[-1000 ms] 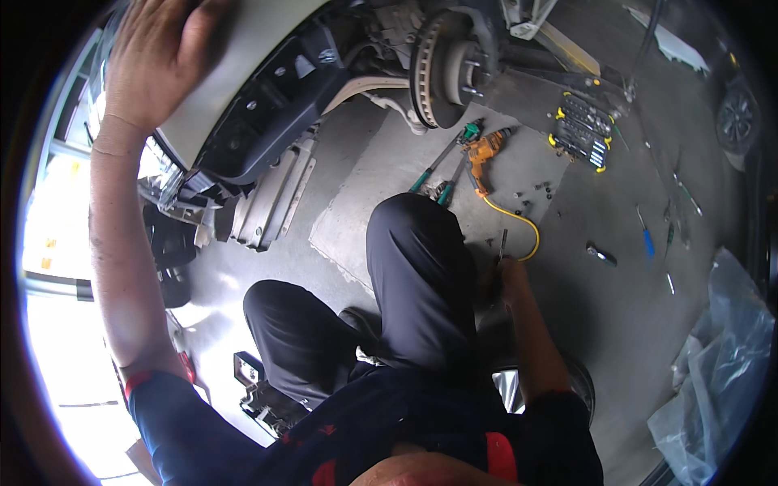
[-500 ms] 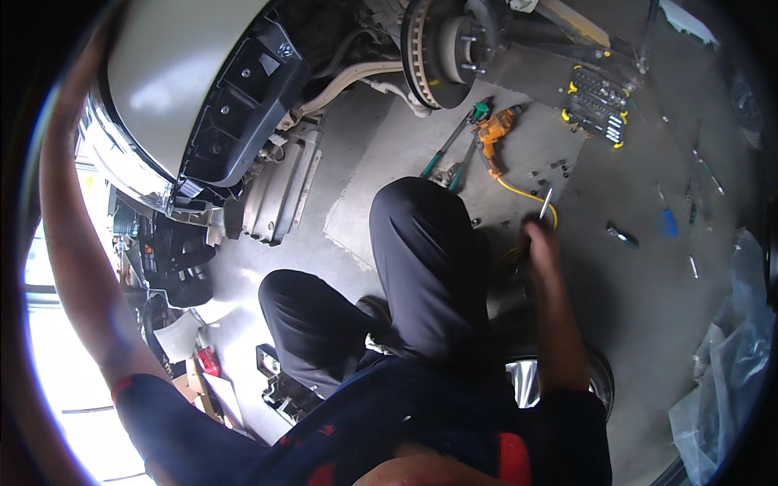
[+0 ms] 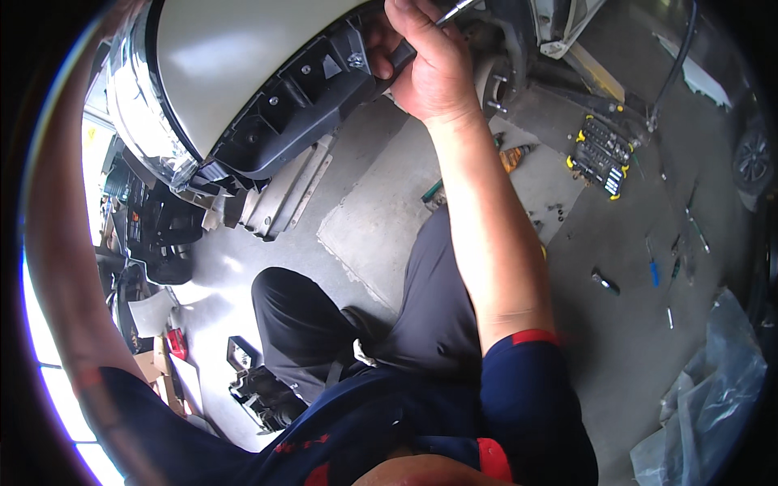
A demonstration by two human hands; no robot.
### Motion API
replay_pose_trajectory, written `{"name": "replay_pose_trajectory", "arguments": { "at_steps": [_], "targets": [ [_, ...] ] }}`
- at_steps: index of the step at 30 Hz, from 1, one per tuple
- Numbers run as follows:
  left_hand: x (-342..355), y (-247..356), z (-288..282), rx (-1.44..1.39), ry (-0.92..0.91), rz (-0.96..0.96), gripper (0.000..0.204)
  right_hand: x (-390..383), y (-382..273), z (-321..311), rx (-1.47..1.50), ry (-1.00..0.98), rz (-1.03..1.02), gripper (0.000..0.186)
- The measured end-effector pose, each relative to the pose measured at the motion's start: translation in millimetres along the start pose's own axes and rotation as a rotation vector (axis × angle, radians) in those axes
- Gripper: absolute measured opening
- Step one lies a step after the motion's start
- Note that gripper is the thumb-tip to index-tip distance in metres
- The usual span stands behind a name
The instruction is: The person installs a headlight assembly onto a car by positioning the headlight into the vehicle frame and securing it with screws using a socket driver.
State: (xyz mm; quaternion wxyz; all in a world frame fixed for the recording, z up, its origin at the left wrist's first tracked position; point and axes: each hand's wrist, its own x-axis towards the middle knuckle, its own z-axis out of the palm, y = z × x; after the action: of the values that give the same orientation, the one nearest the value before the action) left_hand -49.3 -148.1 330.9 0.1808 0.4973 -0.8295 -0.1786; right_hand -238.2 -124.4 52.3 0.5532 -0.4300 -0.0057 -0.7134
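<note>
My right hand (image 3: pixel 433 69) is raised at the upper edge of the car's black plastic bracket (image 3: pixel 284 105). Its fingers are closed on what looks like a screwdriver (image 3: pixel 455 12), whose bright metal shaft sticks out past the thumb, up and to the right. The bracket runs along the edge of a pale car body panel (image 3: pixel 243 57), and several bolts show in its recesses. A clear headlight (image 3: pixel 142 105) sits at the panel's left end. My left arm reaches up along the left rim beside the headlight; its hand is out of sight.
An orange power tool (image 3: pixel 515 155) lies on the floor, partly behind my right forearm. Farther right are a socket set (image 3: pixel 601 158), a dark-handled tool (image 3: pixel 604 281), a blue-handled screwdriver (image 3: pixel 654 273) and plastic sheeting (image 3: pixel 705 389). Removed car parts (image 3: pixel 166 227) lie at left.
My right hand has moved up and left from beside my right knee to the bracket, with the tool still in it. The view has shifted slightly.
</note>
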Motion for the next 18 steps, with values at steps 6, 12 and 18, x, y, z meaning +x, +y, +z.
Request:
{"name": "replay_pose_trajectory", "arguments": {
  "at_steps": [6,12,18],
  "targets": [
    [35.6,-9.1,-27.0,-0.196,-0.184,-0.137,0.069,14.2,2.5,13.4,0.024,-0.085,-0.148,0.036],
    [10.6,-12.9,-29.9,-0.12,-0.148,-0.181,0.07,18.7,19.4,25.5,-0.02,0.017,-0.211,0.02],
    [-2.1,11.9,-30.1,0.078,-0.097,-0.094,0.071,21.9,13.4,27.8,-0.043,0.043,-0.207,0.021]
  ]
}}
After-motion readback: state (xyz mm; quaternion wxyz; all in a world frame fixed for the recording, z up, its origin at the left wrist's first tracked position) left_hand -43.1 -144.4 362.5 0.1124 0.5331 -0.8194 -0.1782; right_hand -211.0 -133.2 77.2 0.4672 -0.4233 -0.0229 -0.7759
